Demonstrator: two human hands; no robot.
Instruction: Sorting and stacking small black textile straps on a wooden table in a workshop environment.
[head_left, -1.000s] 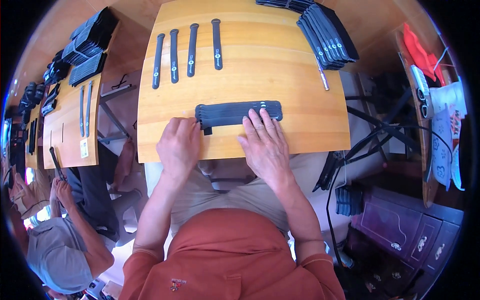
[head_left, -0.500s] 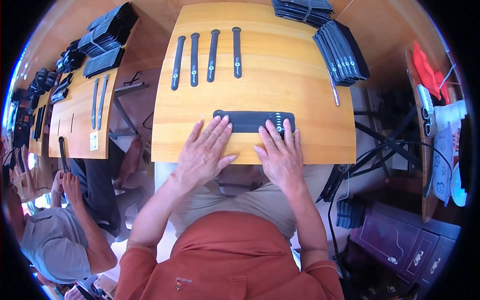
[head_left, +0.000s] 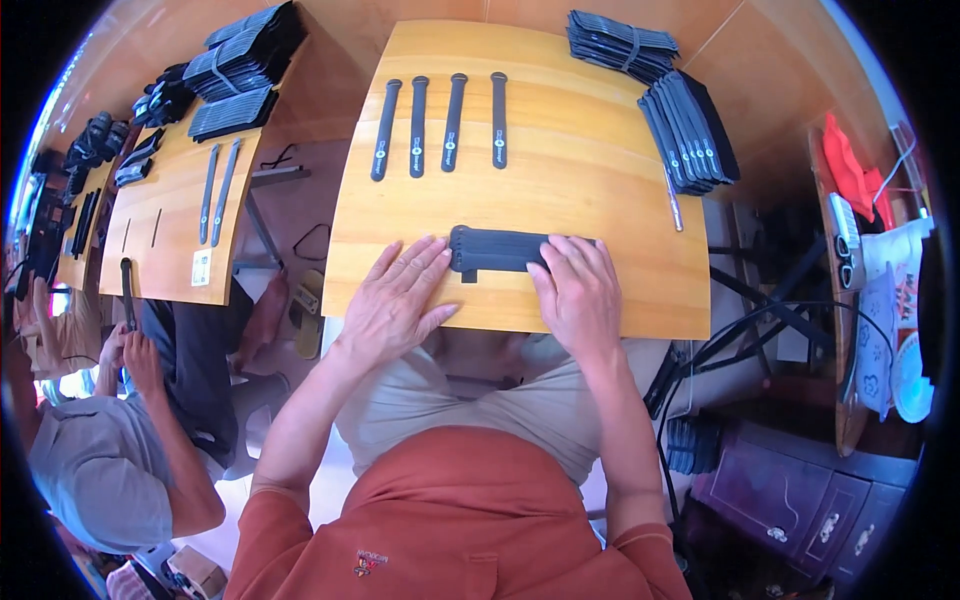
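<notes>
Black pad (head_left: 497,250) lies flat near the board's (head_left: 560,190) front edge. Right hand (head_left: 580,292) is laid on its right end, fingers pressed together; left hand (head_left: 398,300) is spread flat just beside its left end. Step judged: flattening or folding. Steady pressure is needed. Four straps (head_left: 440,125) lie behind, stacks (head_left: 690,125) right; nothing obstructs.

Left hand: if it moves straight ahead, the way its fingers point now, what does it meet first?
The left hand points up and right; its fingertips already reach the black strap piece, so that comes first. The four straps lie farther on.
</notes>
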